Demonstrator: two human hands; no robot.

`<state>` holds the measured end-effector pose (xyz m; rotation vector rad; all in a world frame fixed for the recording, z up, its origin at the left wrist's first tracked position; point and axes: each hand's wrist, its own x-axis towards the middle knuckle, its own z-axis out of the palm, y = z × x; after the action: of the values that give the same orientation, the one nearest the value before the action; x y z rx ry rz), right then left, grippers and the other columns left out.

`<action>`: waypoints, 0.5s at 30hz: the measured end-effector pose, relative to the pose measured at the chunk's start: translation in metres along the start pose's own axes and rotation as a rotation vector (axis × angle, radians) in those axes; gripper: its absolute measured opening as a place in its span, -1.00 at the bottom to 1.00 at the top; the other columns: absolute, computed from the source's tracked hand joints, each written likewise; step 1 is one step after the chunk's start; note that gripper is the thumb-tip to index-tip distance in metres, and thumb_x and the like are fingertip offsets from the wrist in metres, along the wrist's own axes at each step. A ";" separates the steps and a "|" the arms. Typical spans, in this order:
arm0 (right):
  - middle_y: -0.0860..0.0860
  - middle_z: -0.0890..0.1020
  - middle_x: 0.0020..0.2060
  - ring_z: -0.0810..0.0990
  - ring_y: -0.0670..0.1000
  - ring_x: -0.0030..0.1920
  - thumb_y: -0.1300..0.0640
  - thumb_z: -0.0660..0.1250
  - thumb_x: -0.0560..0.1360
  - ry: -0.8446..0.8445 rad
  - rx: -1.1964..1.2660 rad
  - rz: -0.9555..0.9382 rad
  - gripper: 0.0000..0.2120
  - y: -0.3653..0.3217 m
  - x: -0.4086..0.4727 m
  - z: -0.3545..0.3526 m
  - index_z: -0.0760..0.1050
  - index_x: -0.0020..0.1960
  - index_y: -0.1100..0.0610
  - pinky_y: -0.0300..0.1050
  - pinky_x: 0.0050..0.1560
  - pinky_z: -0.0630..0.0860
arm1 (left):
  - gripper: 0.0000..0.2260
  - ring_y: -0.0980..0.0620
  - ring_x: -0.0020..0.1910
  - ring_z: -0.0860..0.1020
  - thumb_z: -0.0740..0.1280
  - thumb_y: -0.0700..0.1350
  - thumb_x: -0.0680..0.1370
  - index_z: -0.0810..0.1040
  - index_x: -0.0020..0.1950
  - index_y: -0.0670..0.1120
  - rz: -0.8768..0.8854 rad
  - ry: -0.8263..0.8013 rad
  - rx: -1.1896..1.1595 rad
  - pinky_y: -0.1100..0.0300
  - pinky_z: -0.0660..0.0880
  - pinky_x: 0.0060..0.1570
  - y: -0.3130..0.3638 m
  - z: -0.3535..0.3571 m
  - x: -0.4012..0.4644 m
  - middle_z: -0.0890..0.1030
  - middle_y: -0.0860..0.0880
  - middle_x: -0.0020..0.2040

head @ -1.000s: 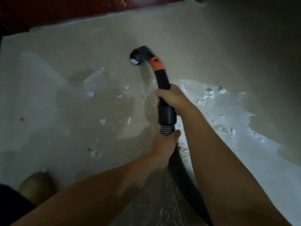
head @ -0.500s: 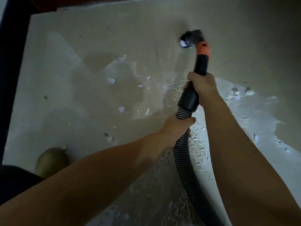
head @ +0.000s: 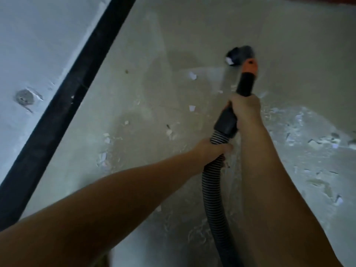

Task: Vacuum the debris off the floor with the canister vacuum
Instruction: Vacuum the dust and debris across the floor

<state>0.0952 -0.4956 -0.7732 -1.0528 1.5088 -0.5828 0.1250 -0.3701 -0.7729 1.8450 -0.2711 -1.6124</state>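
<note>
You're gripping the black plastic wand [head: 227, 120] in your right hand [head: 245, 106] and the ribbed black hose [head: 212, 189] in your left hand [head: 212, 149], but the dark nozzle [head: 238, 54] is sitting beyond the white paint flakes [head: 192, 76], risking missing them.

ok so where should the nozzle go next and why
Probably draw the nozzle back and left to the white chip nearby: the right hand grips the wand and the left hand the hose, and more flakes lie that way.
</note>
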 end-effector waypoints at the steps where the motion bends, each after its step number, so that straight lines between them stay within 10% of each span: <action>1: 0.04 0.54 -0.23 0.52 -0.05 -0.38 0.19 0.38 0.45 0.053 0.033 0.018 -0.67 -0.001 0.001 -0.011 0.45 0.18 0.24 -0.27 -0.51 0.39 | -0.85 -0.02 -0.40 0.50 0.38 -0.16 0.52 0.47 -0.21 -0.16 -0.001 -0.032 0.036 0.16 0.53 -0.35 0.005 0.003 -0.003 0.50 -0.10 -0.34; 12: 0.13 0.59 -0.37 0.56 0.07 -0.43 0.24 0.37 0.43 -0.488 -0.291 -0.071 -0.90 0.036 -0.080 0.081 0.48 -0.09 0.22 -0.10 -0.28 0.56 | -0.92 -0.09 -0.32 0.45 0.31 -0.20 0.58 0.47 0.02 -0.20 -0.116 0.119 -0.314 0.17 0.45 -0.35 -0.073 -0.037 -0.043 0.52 -0.28 -0.11; 15: 0.12 0.59 -0.36 0.57 0.09 -0.39 0.23 0.39 0.41 -0.382 -0.266 -0.073 -0.84 0.037 -0.084 0.072 0.49 -0.03 0.22 -0.01 -0.20 0.59 | -0.92 -0.06 -0.34 0.51 0.33 -0.18 0.56 0.50 -0.05 -0.19 -0.084 -0.021 -0.198 0.13 0.52 -0.31 -0.079 -0.048 -0.044 0.53 -0.19 -0.19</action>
<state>0.1486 -0.3917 -0.7774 -1.3441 1.2334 -0.2133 0.1395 -0.2698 -0.7840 1.7095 -0.0410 -1.6524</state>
